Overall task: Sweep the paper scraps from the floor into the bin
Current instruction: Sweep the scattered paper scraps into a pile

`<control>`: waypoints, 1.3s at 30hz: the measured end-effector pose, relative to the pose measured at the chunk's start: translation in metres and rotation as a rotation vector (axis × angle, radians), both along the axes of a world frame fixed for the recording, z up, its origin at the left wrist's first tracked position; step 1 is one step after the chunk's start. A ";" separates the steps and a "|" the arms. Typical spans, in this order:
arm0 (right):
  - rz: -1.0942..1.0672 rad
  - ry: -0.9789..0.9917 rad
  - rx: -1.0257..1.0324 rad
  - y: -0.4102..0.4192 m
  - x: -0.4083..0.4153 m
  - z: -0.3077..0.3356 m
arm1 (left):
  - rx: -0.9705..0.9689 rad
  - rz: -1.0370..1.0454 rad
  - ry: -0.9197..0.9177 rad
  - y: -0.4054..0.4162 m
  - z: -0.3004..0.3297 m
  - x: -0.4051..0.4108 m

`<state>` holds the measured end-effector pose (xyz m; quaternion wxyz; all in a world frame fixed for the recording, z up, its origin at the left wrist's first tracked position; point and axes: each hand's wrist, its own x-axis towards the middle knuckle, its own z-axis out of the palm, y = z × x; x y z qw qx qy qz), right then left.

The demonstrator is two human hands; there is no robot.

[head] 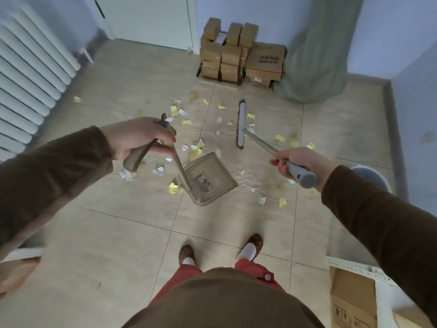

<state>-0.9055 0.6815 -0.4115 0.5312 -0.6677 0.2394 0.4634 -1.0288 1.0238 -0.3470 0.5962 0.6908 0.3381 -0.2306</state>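
Translucent grey-brown plastic dustpan (209,179): no scraps seen inside, only a dark mark on its base. Left hand (139,136) has its grip clamped on the dustpan's long handle. Right hand (300,163) has its grip clamped on the grey-handled broom (241,125), whose head lies beyond the dustpan. Yellow and white paper scraps (186,117) lie scattered on the beige tiled floor (118,221) all around the dustpan. A pale round bin (373,176) shows right of the dustpan, partly hidden by the sleeve. Stacked brown cardboard boxes (238,53) stand against the far wall. Bare tiles lie nearer the feet.
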 end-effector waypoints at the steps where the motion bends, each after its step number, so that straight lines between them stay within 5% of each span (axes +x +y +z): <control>1: 0.016 0.009 -0.002 0.015 -0.011 -0.002 | -0.009 0.029 0.000 0.012 -0.003 -0.021; 14: 0.091 0.123 -0.019 0.151 -0.106 -0.033 | -0.003 0.215 0.042 0.132 -0.054 -0.203; 35: 0.166 0.025 -0.115 0.183 -0.108 -0.023 | -0.046 0.225 0.060 0.201 -0.135 -0.215; 39: 0.171 0.018 -0.124 0.185 -0.105 -0.025 | 0.064 0.051 0.202 0.218 -0.142 -0.217</control>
